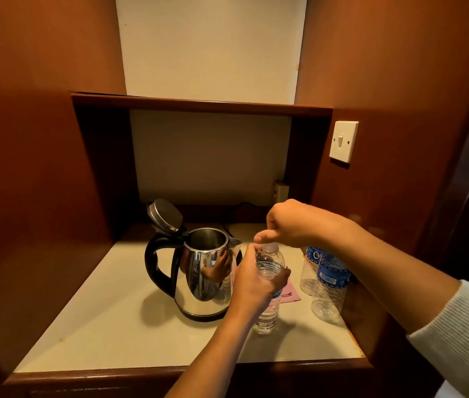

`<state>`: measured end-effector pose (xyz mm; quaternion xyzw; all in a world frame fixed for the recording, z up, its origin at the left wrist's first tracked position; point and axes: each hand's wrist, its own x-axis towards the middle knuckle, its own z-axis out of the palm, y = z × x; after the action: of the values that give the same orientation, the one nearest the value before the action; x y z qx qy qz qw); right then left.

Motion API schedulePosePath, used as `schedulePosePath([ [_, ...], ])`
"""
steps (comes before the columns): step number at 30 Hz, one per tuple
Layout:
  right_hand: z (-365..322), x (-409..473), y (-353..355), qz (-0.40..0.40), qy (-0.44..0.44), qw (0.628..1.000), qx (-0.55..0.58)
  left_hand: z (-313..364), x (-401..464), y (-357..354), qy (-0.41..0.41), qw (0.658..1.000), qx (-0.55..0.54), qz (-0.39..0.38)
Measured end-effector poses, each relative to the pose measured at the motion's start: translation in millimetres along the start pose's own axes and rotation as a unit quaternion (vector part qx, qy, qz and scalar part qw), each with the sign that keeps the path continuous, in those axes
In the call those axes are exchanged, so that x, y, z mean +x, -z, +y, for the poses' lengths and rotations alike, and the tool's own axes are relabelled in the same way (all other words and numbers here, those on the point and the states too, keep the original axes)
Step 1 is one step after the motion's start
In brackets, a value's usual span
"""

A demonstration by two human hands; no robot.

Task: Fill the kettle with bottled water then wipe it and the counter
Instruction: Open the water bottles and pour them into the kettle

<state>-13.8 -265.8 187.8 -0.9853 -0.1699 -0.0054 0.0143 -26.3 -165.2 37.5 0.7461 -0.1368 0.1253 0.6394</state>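
Note:
A steel kettle with a black handle stands on the pale counter, its lid tipped open to the back left. Just right of it stands a clear water bottle. My left hand grips the bottle round its upper body. My right hand is over the bottle's neck, thumb and fingers pinching at its cap, which is mostly hidden. A pink cloth lies flat behind the bottle, partly hidden by the kettle.
Two more clear bottles with blue labels stand at the counter's right edge, looking empty. A black cord runs from the kettle's base to a wall socket at the back. A light switch is on the right wooden wall. A shelf spans overhead.

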Motion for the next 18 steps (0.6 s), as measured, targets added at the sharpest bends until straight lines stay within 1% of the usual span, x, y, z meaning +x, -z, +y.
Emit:
schedulePosePath([
  [3,2,-8,10,-0.042,0.072,0.996,0.038,0,-1,1,-0.003,1.000,0.006,0.003],
  [5,4,-11,18,-0.077,0.082,0.990,0.084,0,0,0,-0.004,1.000,0.012,0.001],
  [7,3,-9,21,-0.052,0.056,0.994,0.074,1,0,0,-0.001,1.000,0.016,0.002],
  [9,2,-6,19,-0.016,0.032,0.999,0.027,1,1,0,0.000,1.000,0.009,0.003],
  [12,1,-4,11,-0.005,0.048,0.999,0.014,2,-2,1,-0.005,1.000,0.012,-0.004],
  [15,3,-6,16,-0.013,0.085,0.996,0.039,1,-1,2,-0.007,1.000,0.005,-0.002],
  [18,8,-9,27,-0.003,0.085,0.989,0.121,5,-3,3,-0.012,1.000,-0.003,-0.012],
])
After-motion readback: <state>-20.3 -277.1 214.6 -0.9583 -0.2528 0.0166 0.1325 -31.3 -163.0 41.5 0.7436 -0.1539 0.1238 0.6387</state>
